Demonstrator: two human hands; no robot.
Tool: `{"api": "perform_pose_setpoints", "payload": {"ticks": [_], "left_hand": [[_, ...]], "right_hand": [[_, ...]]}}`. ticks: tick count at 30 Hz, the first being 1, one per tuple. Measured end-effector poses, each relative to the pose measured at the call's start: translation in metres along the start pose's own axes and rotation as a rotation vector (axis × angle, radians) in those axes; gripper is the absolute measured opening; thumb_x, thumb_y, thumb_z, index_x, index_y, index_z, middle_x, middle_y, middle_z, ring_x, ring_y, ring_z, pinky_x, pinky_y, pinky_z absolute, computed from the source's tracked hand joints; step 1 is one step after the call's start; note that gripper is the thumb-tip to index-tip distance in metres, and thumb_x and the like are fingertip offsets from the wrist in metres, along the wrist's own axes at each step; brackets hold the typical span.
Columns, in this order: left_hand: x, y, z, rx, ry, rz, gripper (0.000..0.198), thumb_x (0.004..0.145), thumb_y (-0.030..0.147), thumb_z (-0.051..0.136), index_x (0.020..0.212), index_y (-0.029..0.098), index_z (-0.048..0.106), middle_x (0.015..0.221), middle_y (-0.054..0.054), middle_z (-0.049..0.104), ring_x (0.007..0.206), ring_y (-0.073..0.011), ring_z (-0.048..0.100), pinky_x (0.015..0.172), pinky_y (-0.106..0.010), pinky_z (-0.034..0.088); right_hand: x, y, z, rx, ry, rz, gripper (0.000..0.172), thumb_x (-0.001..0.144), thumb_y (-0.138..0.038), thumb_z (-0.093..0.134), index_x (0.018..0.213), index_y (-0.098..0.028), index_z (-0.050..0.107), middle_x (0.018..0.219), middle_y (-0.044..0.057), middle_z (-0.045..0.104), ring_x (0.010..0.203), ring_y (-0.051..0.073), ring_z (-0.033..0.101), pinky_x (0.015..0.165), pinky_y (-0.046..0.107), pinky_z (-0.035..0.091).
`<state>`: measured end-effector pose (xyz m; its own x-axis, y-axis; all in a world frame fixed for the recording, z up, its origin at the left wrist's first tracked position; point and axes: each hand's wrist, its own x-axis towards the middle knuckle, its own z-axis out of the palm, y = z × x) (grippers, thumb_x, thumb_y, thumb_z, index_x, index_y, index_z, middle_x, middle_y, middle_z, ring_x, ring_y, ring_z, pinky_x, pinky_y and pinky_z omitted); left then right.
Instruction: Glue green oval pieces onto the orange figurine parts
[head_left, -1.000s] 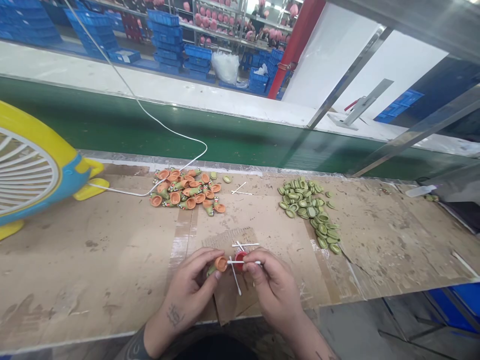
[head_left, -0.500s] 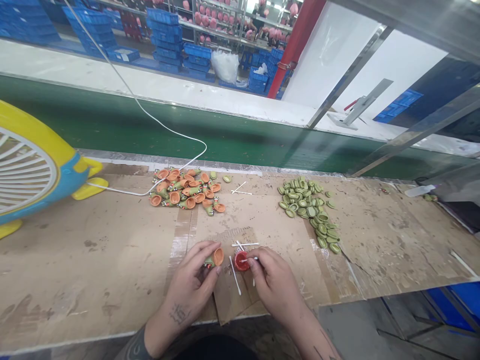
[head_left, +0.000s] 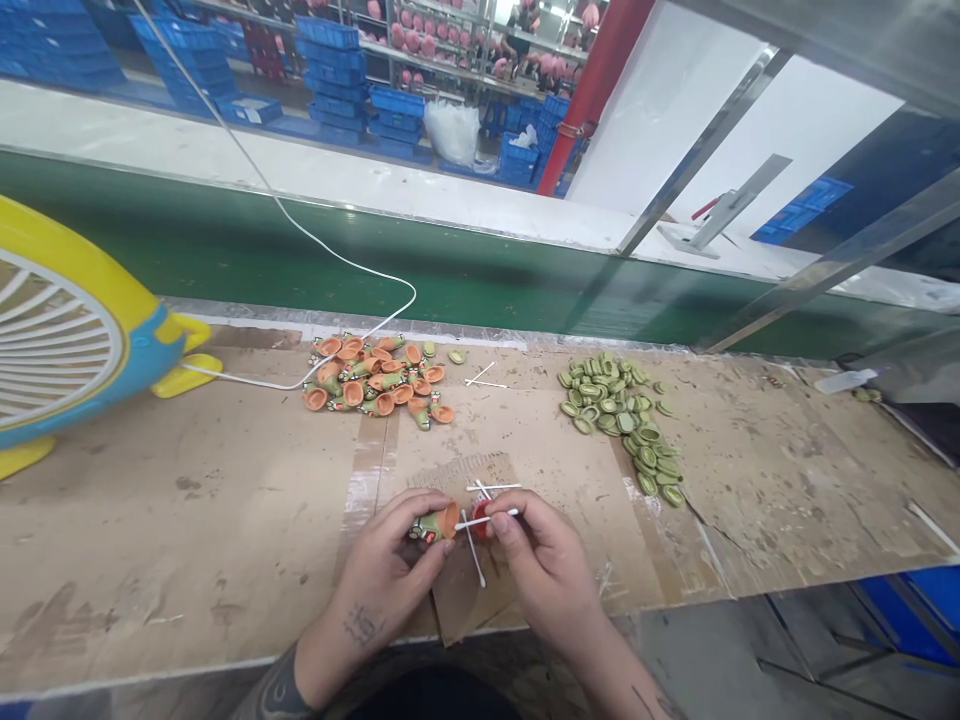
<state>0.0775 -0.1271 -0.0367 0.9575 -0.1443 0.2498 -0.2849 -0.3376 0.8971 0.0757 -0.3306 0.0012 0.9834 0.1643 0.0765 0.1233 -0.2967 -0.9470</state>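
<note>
My left hand (head_left: 397,550) is closed around a small green figurine with an orange cup-like end (head_left: 437,523), which faces right. Between the thumb and fingers of my right hand (head_left: 544,545) is a cotton swab (head_left: 487,520). Its left tip is at the rim of the orange end; I cannot tell whether it touches. Behind the swab sits a small red pot (head_left: 481,512), partly hidden by it and my right hand. Other swabs lie around the pot, one of them a loose cotton swab (head_left: 474,550) on a cardboard piece (head_left: 465,605).
A pile of orange and green figurines (head_left: 375,378) lies at the back left, and a heap of green oval pieces (head_left: 619,400) at the back right. Two swabs (head_left: 487,376) lie between them. A yellow and blue fan (head_left: 150,340) stands left, its white cord (head_left: 330,250) trailing across.
The swab has come out of the red pot and moved left to the figurine's orange end. My left hand has turned the figurine so that end faces right, towards the swab.
</note>
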Motion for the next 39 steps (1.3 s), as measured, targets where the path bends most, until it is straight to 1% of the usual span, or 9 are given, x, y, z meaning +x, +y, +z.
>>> {"api": "perform_pose_setpoints", "payload": {"ticks": [7, 15, 19, 22, 25, 29, 32, 35, 39], "left_hand": [[0.001, 0.005, -0.002, -0.006, -0.011, -0.011, 0.026, 0.089, 0.016, 0.067, 0.114, 0.025, 0.070, 0.112, -0.007, 0.074, 0.105, -0.0233, 0.071, 0.091, -0.034, 0.059], [0.003, 0.004, -0.003, -0.084, -0.061, -0.041, 0.028, 0.087, 0.015, 0.068, 0.113, 0.026, 0.073, 0.114, -0.009, 0.073, 0.110, -0.0251, 0.070, 0.087, -0.033, 0.061], [0.003, 0.004, -0.005, -0.130, -0.076, -0.120, 0.028, 0.089, 0.018, 0.068, 0.115, 0.026, 0.072, 0.121, -0.010, 0.071, 0.117, -0.0271, 0.066, 0.095, -0.038, 0.057], [0.002, 0.005, -0.004, -0.225, -0.036, -0.210, 0.025, 0.089, 0.022, 0.069, 0.114, 0.024, 0.070, 0.121, -0.011, 0.069, 0.117, -0.0269, 0.065, 0.098, -0.039, 0.055], [0.001, 0.003, -0.001, -0.414, 0.037, -0.286, 0.020, 0.088, 0.022, 0.072, 0.106, 0.024, 0.065, 0.113, -0.008, 0.067, 0.110, -0.0235, 0.065, 0.087, -0.032, 0.057], [0.003, -0.002, 0.000, -0.569, 0.099, -0.306, 0.020, 0.083, 0.022, 0.080, 0.094, 0.021, 0.063, 0.109, -0.006, 0.065, 0.105, -0.0198, 0.063, 0.084, -0.026, 0.054], [0.002, -0.005, -0.002, -0.659, 0.110, -0.332, 0.024, 0.083, 0.028, 0.083, 0.097, 0.020, 0.066, 0.110, -0.006, 0.065, 0.104, -0.0194, 0.062, 0.088, -0.027, 0.051], [-0.001, -0.006, -0.004, -0.733, 0.080, -0.408, 0.028, 0.088, 0.037, 0.079, 0.108, 0.023, 0.066, 0.105, -0.004, 0.064, 0.089, -0.0161, 0.061, 0.078, -0.025, 0.051], [-0.003, -0.003, -0.006, -0.775, -0.001, -0.418, 0.029, 0.089, 0.043, 0.077, 0.107, 0.023, 0.066, 0.104, -0.003, 0.061, 0.078, -0.0145, 0.056, 0.068, -0.026, 0.048]], "right_hand": [[0.002, 0.002, 0.003, -0.023, -0.017, -0.007, 0.022, 0.107, -0.035, 0.050, 0.098, -0.023, 0.066, 0.088, 0.001, 0.068, 0.083, 0.015, 0.065, 0.076, 0.026, 0.050], [0.005, -0.002, -0.001, -0.110, 0.018, -0.108, 0.019, 0.107, -0.030, 0.050, 0.099, -0.023, 0.066, 0.089, 0.001, 0.069, 0.083, 0.016, 0.065, 0.076, 0.026, 0.049], [0.005, -0.006, -0.010, -0.105, 0.087, -0.119, 0.017, 0.106, -0.027, 0.050, 0.099, -0.025, 0.065, 0.090, 0.000, 0.070, 0.083, 0.015, 0.066, 0.076, 0.024, 0.049], [0.007, -0.003, -0.017, -0.253, 0.069, -0.122, 0.017, 0.105, -0.024, 0.050, 0.097, -0.024, 0.065, 0.088, 0.000, 0.071, 0.082, 0.016, 0.066, 0.075, 0.025, 0.048], [0.008, 0.004, -0.020, -0.398, -0.003, -0.135, 0.018, 0.104, -0.022, 0.048, 0.097, -0.023, 0.064, 0.092, 0.002, 0.072, 0.088, 0.018, 0.067, 0.079, 0.028, 0.048], [0.006, 0.012, -0.017, -0.474, -0.047, -0.147, 0.020, 0.104, -0.018, 0.046, 0.098, -0.022, 0.064, 0.097, 0.004, 0.072, 0.092, 0.020, 0.067, 0.082, 0.031, 0.049], [0.005, 0.013, -0.015, -0.514, -0.050, -0.162, 0.020, 0.103, -0.017, 0.046, 0.098, -0.022, 0.064, 0.097, 0.005, 0.073, 0.092, 0.021, 0.067, 0.083, 0.033, 0.049], [0.005, 0.008, -0.016, -0.447, 0.000, -0.162, 0.019, 0.104, -0.021, 0.048, 0.097, -0.022, 0.066, 0.094, 0.004, 0.072, 0.089, 0.020, 0.067, 0.081, 0.031, 0.050], [0.004, -0.006, -0.014, -0.128, 0.143, -0.076, 0.019, 0.105, -0.032, 0.053, 0.095, -0.024, 0.067, 0.082, 0.000, 0.070, 0.077, 0.015, 0.067, 0.071, 0.024, 0.052]]}}
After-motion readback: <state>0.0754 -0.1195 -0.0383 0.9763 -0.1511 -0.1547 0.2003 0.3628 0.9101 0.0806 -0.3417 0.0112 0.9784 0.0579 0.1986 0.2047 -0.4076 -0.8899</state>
